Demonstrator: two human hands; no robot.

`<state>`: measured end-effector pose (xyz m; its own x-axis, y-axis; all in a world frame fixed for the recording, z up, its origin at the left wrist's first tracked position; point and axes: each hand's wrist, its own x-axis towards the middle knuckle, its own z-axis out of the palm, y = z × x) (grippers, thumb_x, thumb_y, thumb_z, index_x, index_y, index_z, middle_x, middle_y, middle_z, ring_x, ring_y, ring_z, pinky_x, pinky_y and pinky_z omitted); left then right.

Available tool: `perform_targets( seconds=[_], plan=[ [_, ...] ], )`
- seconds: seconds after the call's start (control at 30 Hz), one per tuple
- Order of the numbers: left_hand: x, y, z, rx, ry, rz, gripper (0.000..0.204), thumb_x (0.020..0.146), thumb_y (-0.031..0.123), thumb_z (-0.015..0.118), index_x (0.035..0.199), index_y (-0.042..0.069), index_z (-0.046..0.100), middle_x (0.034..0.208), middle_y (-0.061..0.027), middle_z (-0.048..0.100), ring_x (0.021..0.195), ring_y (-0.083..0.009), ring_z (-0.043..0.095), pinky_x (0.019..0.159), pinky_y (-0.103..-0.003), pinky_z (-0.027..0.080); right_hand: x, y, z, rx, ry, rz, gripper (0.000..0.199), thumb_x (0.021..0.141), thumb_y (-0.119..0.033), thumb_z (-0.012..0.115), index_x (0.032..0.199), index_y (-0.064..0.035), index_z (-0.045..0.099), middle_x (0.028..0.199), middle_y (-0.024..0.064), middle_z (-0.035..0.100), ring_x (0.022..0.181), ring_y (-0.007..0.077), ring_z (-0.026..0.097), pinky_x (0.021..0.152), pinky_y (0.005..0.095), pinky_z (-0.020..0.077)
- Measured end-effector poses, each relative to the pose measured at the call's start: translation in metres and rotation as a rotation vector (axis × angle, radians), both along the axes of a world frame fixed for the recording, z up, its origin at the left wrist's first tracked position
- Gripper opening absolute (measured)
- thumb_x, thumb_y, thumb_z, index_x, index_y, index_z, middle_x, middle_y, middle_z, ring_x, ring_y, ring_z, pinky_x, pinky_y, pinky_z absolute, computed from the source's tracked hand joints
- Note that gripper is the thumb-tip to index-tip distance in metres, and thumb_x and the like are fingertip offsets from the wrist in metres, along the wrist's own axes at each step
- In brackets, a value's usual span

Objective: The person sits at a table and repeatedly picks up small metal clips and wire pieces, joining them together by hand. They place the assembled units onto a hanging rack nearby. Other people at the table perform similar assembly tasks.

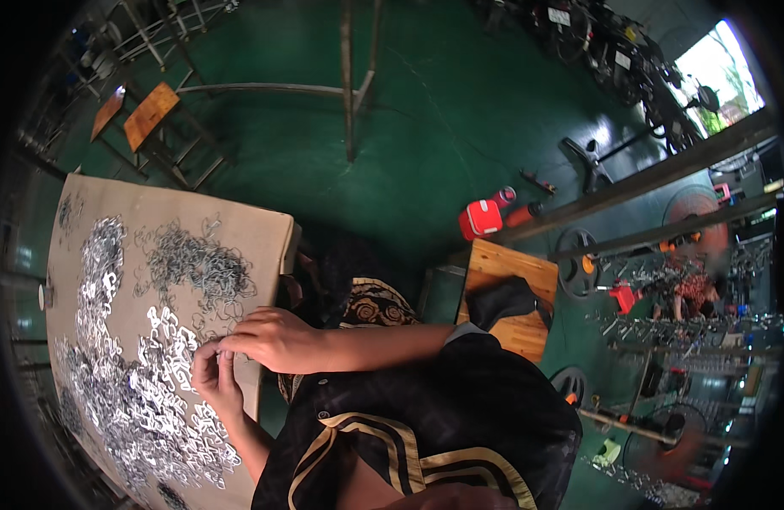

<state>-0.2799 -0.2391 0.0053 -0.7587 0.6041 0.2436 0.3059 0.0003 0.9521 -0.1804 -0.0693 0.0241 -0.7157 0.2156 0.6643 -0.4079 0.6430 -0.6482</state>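
Note:
My left hand [217, 378] and my right hand [270, 338] meet over the near right edge of the brown-topped table [247, 225]. Thumb and fingers of both are pinched together at one spot; whatever they hold is too small or hidden to make out. Just left of them spreads a large heap of small shiny silver metal pieces [166, 348], looped or hook-like in shape. Beyond my right hand lies a looser pile of thin dark wire pieces [200, 268]. More silver pieces [101, 255] form a band toward the table's far left.
A wooden stool [515, 289] with a black item [502, 303] on it stands to my right, near a red and white box [481, 219]. Two wooden-topped stools [151, 115] are beyond the table. Metal posts [349, 85], fans [693, 217] and parked motorbikes [613, 59] surround the green floor.

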Motion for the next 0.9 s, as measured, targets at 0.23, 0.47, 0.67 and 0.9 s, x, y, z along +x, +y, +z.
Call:
perform_targets(
  seconds=[0.23,0.47,0.67,0.9],
  plan=[
    [0.005,0.006,0.014,0.080,0.007,-0.064,0.008,0.089,0.000,0.063,0.094,-0.003,0.057,0.088,-0.0122,0.062,0.081,-0.0175,0.058,0.077,-0.029,0.048,0.085,0.086,-0.002,0.037,-0.077,-0.331,0.023,0.072,-0.024,0.078,0.087,-0.0092,0.069,0.079,0.0050,0.066,0.079,0.0252,0.065,0.074,0.0395,0.0488],
    [-0.002,-0.008,0.021,0.119,0.005,-0.035,0.009,0.090,0.004,0.064,0.093,0.000,0.057,0.088,-0.0135,0.062,0.080,-0.0187,0.058,0.074,-0.030,0.048,0.338,0.208,-0.053,0.178,-1.550,-0.613,0.069,0.068,-0.030,0.078,0.129,-0.0135,0.052,0.125,0.0164,0.059,0.118,0.0360,0.056,0.100,0.0422,0.0455],
    [-0.010,-0.004,0.022,0.091,0.021,-0.056,0.008,0.091,0.004,0.062,0.095,0.000,0.056,0.090,-0.0139,0.062,0.082,-0.0185,0.057,0.075,-0.029,0.047,0.430,0.187,-0.093,-0.100,-1.787,-0.609,0.121,0.048,-0.034,0.092,0.149,-0.0238,0.025,0.138,0.0129,0.052,0.130,0.0329,0.048,0.108,0.0387,0.0397],
    [-0.006,0.005,0.030,0.106,0.032,-0.092,0.007,0.091,0.001,0.061,0.095,-0.001,0.055,0.089,-0.0134,0.061,0.080,-0.0171,0.056,0.074,-0.029,0.046,0.459,0.165,-0.135,-0.446,-1.343,-0.725,0.120,0.047,-0.033,0.094,0.146,-0.0252,0.026,0.130,0.0123,0.059,0.125,0.0344,0.053,0.106,0.0392,0.0421]
  ],
)
